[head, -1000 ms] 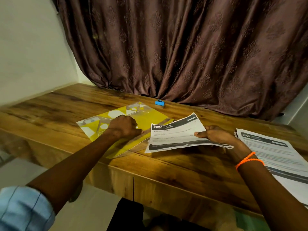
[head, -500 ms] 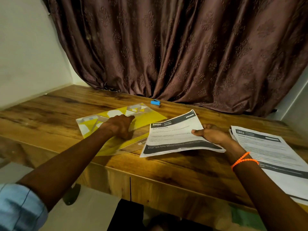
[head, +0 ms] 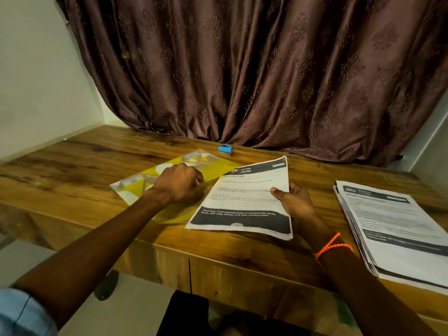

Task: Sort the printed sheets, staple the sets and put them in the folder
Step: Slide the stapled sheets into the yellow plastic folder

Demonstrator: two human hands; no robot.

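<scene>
The scene is dim and warm-toned, lit from above and somewhat in front. The wooden tabletop (head: 101, 166) carries a soft sheen toward 10 o'clock, and the white sheets (head: 247, 197) are the brightest area without clipping. Shadows are soft; the forearms fall nearly black at 7 and 5 o'clock. Wide-angle distortion bows the tabletop edge and stretches the corners. Print on the paper stack (head: 397, 229) at 3 o'clock is smeared, and the curtain (head: 254, 69) looks slightly grainy.

One folder (head: 213, 172), one stapler (head: 225, 148), two paper sets (head: 244, 202), two hands (head: 178, 185).
</scene>
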